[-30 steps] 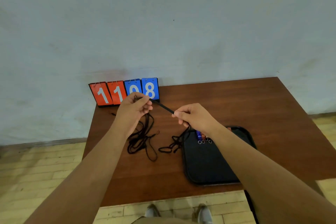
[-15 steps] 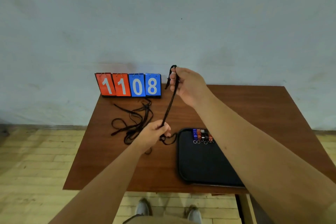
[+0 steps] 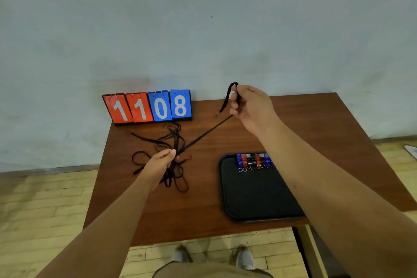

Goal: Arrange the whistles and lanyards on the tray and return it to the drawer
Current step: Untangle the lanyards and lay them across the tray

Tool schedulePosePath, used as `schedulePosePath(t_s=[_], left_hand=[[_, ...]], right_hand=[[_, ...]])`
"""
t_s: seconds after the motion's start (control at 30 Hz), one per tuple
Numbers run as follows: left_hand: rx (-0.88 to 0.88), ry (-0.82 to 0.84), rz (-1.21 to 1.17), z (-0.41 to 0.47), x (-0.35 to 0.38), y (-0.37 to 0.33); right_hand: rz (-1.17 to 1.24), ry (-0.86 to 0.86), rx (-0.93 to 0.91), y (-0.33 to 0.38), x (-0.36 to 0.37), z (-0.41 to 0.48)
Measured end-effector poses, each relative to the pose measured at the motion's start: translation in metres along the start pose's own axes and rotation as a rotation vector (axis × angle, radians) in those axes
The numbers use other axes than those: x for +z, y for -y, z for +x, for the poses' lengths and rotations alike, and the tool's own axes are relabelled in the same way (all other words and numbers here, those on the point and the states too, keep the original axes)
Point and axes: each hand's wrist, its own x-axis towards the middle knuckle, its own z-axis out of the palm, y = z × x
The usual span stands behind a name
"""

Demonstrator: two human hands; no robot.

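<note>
A black lanyard (image 3: 207, 132) is stretched taut between my hands. My right hand (image 3: 250, 106) holds its upper end, raised over the table's back edge, with a short loop sticking out above my fingers. My left hand (image 3: 161, 160) pinches the lower end, right over a tangled pile of black lanyards (image 3: 167, 160) on the brown table (image 3: 198, 210). A black tray (image 3: 255, 196) lies at the front right of the table. Several blue, red and black whistles (image 3: 253, 160) with key rings stand in a row along its far edge. My right forearm hides the tray's right part.
A flip scoreboard (image 3: 149, 106) reading 1108 stands at the table's back left against the wall. The open drawer (image 3: 309, 253) shows under the table's front right edge. My shoes (image 3: 243, 257) are on the wooden floor below the front edge.
My right hand moved right and slightly down, pulling the lanyard out at a slant instead of nearly upright. My left hand stays at the pile.
</note>
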Motion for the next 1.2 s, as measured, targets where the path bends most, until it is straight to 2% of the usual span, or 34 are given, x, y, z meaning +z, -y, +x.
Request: schedulePosePath(t_s=[0.3, 0.43, 0.53, 0.6, 0.83, 0.97, 1.1, 1.2], left_hand=[[-0.134, -0.143, -0.018, 0.017, -0.006, -0.011], [-0.104, -0.065, -0.056, 0.025, -0.015, -0.007], [0.023, 0.073, 0.086, 0.026, -0.021, 0.000], [0.033, 0.119, 0.165, 0.030, -0.025, 0.007], [0.104, 0.109, 0.257, 0.037, -0.032, 0.017], [0.032, -0.008, 0.286, 0.039, -0.028, 0.017], [-0.142, -0.232, 0.340, 0.046, -0.034, 0.028], [-0.242, -0.312, 0.277, 0.053, -0.040, 0.028]], right_hand=[[0.041, 0.033, 0.026, -0.010, 0.012, -0.004], [0.034, 0.034, 0.016, -0.009, 0.018, -0.001], [0.026, 0.026, 0.010, -0.010, 0.022, 0.001], [0.004, 0.030, 0.006, -0.010, 0.024, 0.003], [0.004, 0.035, -0.011, -0.009, 0.028, 0.011], [0.011, 0.043, -0.016, -0.008, 0.027, 0.014], [0.017, 0.084, -0.022, -0.003, 0.032, 0.014], [-0.004, 0.138, -0.021, -0.001, 0.037, 0.013]])
